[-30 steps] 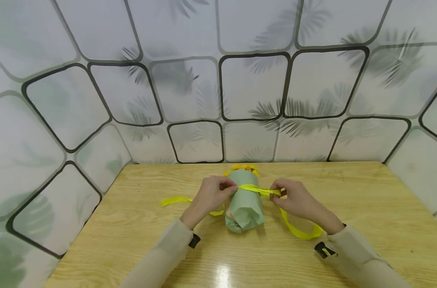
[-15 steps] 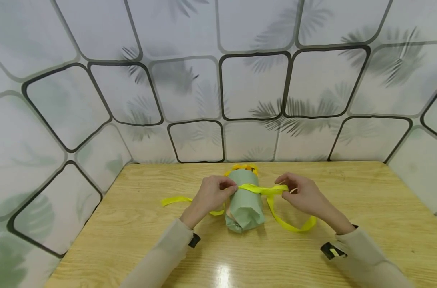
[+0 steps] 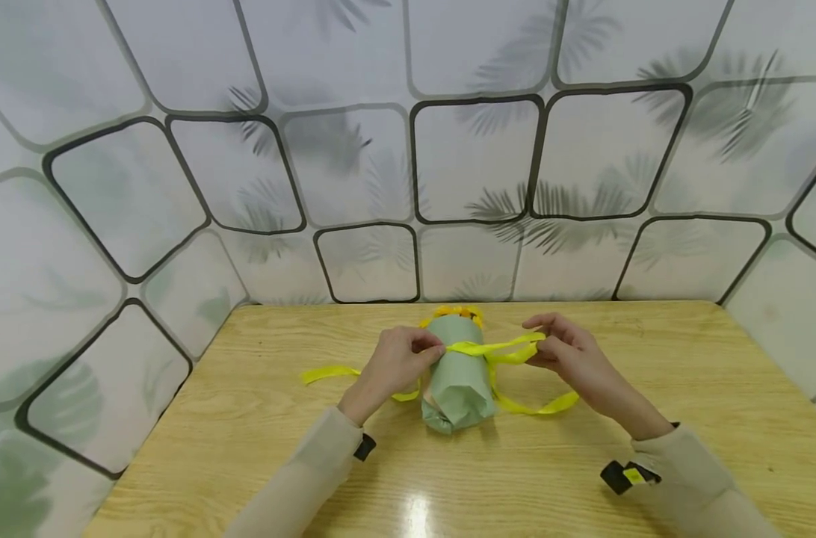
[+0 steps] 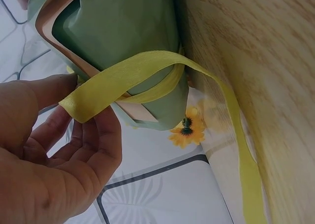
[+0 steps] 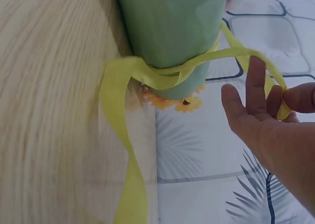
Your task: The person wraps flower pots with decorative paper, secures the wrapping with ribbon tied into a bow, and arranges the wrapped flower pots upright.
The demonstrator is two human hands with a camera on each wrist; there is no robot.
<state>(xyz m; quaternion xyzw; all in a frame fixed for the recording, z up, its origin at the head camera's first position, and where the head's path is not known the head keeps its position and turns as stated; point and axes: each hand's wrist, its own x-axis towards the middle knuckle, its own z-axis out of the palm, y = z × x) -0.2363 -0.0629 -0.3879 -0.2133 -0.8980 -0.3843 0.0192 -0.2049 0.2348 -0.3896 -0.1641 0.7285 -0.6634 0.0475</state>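
Note:
A bouquet wrapped in pale green paper lies on the table, its yellow-orange flowers facing the wall. A yellow ribbon runs round the wrapping. My left hand pinches the ribbon at the left side of the paper; in the left wrist view the held strip sits between thumb and fingers. To the right of the bouquet, my right hand pinches a loop of ribbon between thumb and fingers, the index finger against the loop. Loose tails hang down on both sides.
The wooden table carries the bouquet near its back edge. A patterned wall covering rises right behind it. One ribbon tail lies left of the left forearm, another curves over the table at right.
My right hand has moved right and slightly up, drawing the ribbon out into a widening loop. The right-hand tail has slid toward the bouquet. My left hand stays in place.

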